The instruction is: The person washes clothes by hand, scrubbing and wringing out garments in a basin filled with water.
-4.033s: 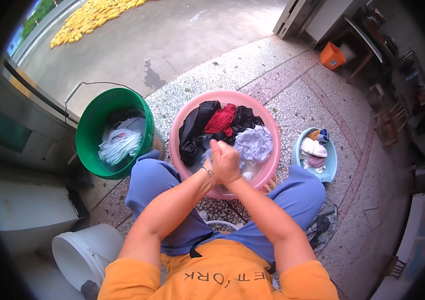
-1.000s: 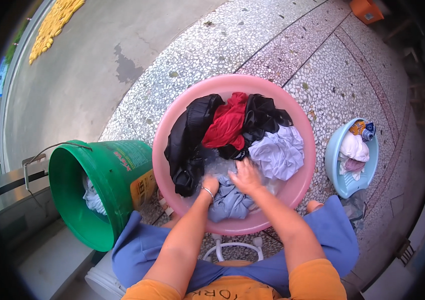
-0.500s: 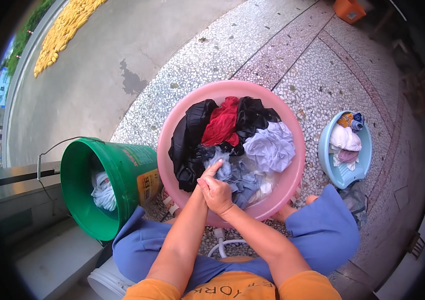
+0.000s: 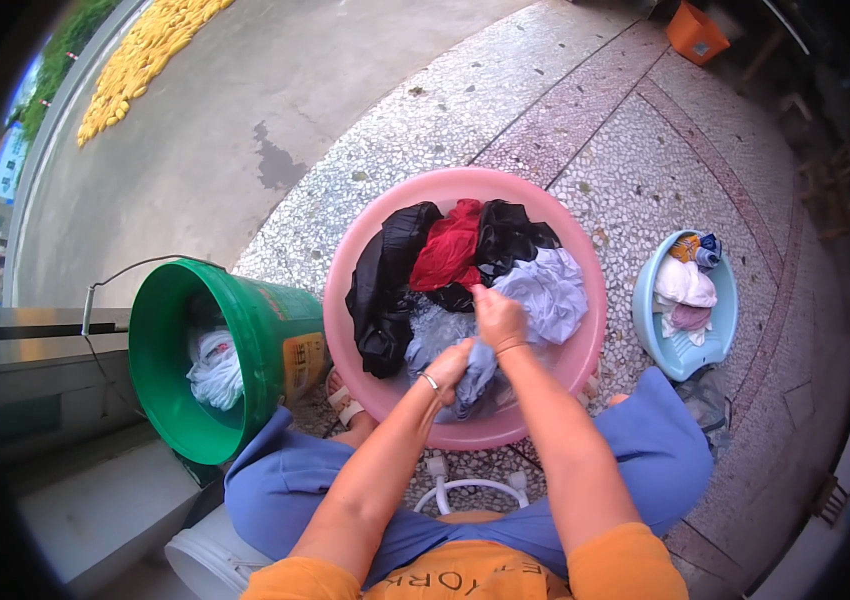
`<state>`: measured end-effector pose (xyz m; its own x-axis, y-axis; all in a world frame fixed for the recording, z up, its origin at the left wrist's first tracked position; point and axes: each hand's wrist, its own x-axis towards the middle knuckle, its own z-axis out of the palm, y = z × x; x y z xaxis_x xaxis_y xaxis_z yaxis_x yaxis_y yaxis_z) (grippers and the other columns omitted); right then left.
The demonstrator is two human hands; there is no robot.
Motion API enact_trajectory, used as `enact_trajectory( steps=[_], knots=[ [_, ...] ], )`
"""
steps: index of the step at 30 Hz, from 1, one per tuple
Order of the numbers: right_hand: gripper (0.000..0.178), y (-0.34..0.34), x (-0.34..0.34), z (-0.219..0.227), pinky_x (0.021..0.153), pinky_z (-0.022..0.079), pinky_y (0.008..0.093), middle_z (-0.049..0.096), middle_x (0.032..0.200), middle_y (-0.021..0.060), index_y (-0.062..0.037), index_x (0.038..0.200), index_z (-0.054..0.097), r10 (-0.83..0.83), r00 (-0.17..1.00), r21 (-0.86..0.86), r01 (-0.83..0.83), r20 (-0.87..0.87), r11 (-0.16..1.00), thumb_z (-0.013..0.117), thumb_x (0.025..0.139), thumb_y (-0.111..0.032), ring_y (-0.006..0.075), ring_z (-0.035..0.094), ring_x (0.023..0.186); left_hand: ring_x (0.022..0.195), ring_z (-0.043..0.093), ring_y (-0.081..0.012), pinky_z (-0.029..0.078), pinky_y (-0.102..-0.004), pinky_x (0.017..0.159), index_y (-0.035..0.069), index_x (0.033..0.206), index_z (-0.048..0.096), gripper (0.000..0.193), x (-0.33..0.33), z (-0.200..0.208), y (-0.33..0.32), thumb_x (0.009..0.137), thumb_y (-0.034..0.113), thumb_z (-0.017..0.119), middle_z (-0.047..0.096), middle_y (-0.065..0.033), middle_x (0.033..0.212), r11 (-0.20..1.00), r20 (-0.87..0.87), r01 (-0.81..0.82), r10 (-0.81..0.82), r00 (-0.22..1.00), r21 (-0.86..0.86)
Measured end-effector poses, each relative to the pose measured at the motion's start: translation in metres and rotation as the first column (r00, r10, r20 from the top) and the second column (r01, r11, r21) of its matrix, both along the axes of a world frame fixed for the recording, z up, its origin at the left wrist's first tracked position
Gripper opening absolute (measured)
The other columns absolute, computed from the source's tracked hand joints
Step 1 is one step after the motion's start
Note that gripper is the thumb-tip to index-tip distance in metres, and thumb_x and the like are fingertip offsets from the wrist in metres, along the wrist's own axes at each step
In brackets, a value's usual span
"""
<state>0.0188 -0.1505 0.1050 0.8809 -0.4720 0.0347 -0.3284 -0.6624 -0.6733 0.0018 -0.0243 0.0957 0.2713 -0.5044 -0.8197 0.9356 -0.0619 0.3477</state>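
Observation:
A large pink basin (image 4: 365,250) sits on the speckled floor in front of my knees, filled with wet clothes: a black garment (image 4: 383,285), a red one (image 4: 450,250), a pale lilac one (image 4: 545,290). Both hands are inside it at the near side. My left hand (image 4: 448,362), ring on one finger, grips a grey-blue cloth (image 4: 473,375). My right hand (image 4: 498,318) is closed on the same cloth a little farther in, knuckles up.
A green bucket (image 4: 160,330) with a wire handle and white cloth inside stands at my left. A small light-blue basin (image 4: 705,340) holding small garments lies at my right. A white bucket (image 4: 200,555) is by my left hip. An orange container (image 4: 697,32) stands far back.
My hands have drawn apart slightly along the grey-blue cloth, the right one reaching farther into the basin. The view has shifted a little; basin and buckets stay put.

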Motion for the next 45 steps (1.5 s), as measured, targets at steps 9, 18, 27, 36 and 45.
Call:
enact_trajectory(
  steps=[9, 18, 27, 36, 45],
  knots=[
    [0.044, 0.043, -0.058, -0.03, 0.082, 0.037, 0.0504, 0.048, 0.106, 0.0147, -0.0207, 0.123, 0.043, 0.06, 0.967, -0.21, -0.114, -0.246, 0.971, 0.056, 0.082, -0.032, 0.034, 0.049, 0.096, 0.103, 0.049, -0.0205, 0.037, -0.0302, 0.09, 0.006, 0.134, 0.024, 0.06, 0.007, -0.054, 0.014, 0.087, 0.031, 0.052, 0.05, -0.0126, 0.115, 0.829, 0.615, -0.342, -0.002, 0.789, 0.441],
    [0.035, 0.029, -0.024, -0.037, 0.085, 0.04, 0.0442, 0.053, 0.108, 0.0193, -0.0046, 0.092, 0.061, -0.131, 0.77, -0.01, 0.16, -0.624, 0.987, 0.057, 0.071, -0.032, 0.0355, 0.049, 0.103, 0.091, 0.06, -0.0249, 0.046, -0.0408, 0.086, 0.005, 0.1, 0.059, 0.028, 0.025, -0.066, 0.036, 0.083, 0.027, 0.058, 0.062, -0.0107, 0.098, 0.862, -0.229, -0.507, 0.492, 0.84, -0.008],
    [0.017, 0.092, -0.045, 0.053, 0.071, 0.046, 0.0383, 0.058, 0.085, 0.0125, -0.0047, 0.081, 0.053, -0.018, 0.991, 0.528, -0.055, 0.133, 0.847, 0.058, 0.068, -0.014, 0.0327, 0.057, 0.08, 0.051, 0.054, -0.02, 0.046, -0.0308, 0.048, 0.007, 0.076, 0.057, 0.056, 0.045, -0.059, 0.039, 0.076, 0.063, 0.052, 0.058, -0.0089, 0.066, 0.909, 0.007, -0.399, 0.401, 0.916, 0.12],
    [0.029, 0.107, -0.042, 0.074, 0.061, 0.047, 0.0415, 0.058, 0.068, 0.0141, -0.006, 0.065, 0.06, 0.073, 0.963, 0.322, -0.158, 0.261, 0.933, 0.051, 0.085, -0.025, 0.0357, 0.057, 0.063, 0.069, 0.053, -0.0174, 0.045, -0.0289, 0.061, 0.012, 0.09, 0.053, 0.035, 0.025, -0.08, 0.069, 0.083, 0.046, 0.055, 0.054, -0.0049, 0.072, 0.734, -0.344, -0.43, 0.279, 0.897, -0.526],
    [0.04, 0.013, -0.048, -0.029, 0.06, 0.045, 0.0466, 0.059, 0.068, 0.0188, -0.0023, 0.061, 0.059, -0.098, 0.984, -0.025, 0.096, -0.151, 0.995, 0.045, 0.087, -0.028, 0.0381, 0.057, 0.064, 0.102, 0.051, -0.0207, 0.039, -0.0378, 0.085, 0.004, 0.109, 0.055, 0.049, -0.008, -0.012, -0.006, 0.081, 0.044, 0.055, 0.056, -0.0104, 0.112, 0.982, 0.033, -0.146, 0.143, 0.989, 0.123]
  ],
)
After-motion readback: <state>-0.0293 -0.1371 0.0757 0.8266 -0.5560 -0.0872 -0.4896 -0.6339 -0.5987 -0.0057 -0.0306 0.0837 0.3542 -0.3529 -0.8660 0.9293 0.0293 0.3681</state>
